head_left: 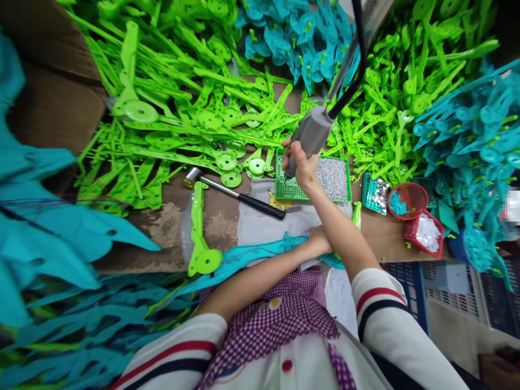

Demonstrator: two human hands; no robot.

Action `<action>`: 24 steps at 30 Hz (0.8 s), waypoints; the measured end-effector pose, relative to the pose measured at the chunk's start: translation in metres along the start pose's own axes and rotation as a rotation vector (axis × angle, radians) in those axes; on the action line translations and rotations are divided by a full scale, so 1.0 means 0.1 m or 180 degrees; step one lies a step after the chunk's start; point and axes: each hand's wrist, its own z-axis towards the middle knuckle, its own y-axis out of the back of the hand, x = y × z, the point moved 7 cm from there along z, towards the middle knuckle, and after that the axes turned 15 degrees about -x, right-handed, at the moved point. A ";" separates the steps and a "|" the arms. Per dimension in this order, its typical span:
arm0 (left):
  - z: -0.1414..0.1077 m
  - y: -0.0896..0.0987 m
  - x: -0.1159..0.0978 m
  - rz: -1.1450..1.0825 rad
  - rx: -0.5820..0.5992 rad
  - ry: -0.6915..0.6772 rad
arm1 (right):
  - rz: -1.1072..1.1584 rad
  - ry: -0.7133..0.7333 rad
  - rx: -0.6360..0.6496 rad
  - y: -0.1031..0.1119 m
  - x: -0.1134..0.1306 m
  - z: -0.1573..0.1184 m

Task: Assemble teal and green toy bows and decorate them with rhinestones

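Note:
A grey electric screwdriver [312,132] with a black cable is gripped in my right hand [303,165], over a green basket [312,199] of small silver screws. My left hand [320,241] rests at the right end of a long blue plastic part [255,250] with thin wires along it, near the table edge. The fingers of that hand are hidden behind my right forearm. A green arm-shaped part with a round disc [208,261] lies on the left end of the blue part. Between them and the piles, a black-handled hammer [260,206] lies partly on a pale cloth [252,225].
Piles of green parts [182,124] and blue parts [300,38] cover the back. To the right stand a teal basket [369,203] of metal pieces, a red round basket [422,200] and a red basket of white pieces [428,233]. Large blue parts [60,222] jut in at left.

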 end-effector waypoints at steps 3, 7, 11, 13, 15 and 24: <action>-0.02 0.03 -0.03 0.0223 0.0131 -0.0010 | 0.0117 -0.0010 0.0060 0.00 -0.05 0.00; -0.03 0.07 -0.06 0.0360 0.0182 0.0006 | 0.0270 0.0077 0.0047 0.01 -0.04 -0.02; -0.02 0.05 -0.05 0.0376 0.0232 0.0023 | 0.0131 -0.0002 0.0018 0.02 -0.07 -0.02; -0.01 0.04 -0.04 0.0368 0.0237 0.0028 | 0.0091 -0.0020 0.0021 0.02 -0.07 -0.02; -0.02 0.04 -0.03 0.0346 0.0221 0.0037 | 0.0096 0.0010 0.0020 0.02 -0.06 -0.03; 0.00 0.03 0.00 0.0131 0.0045 0.0047 | -0.0173 -0.0118 0.0076 0.00 0.01 -0.08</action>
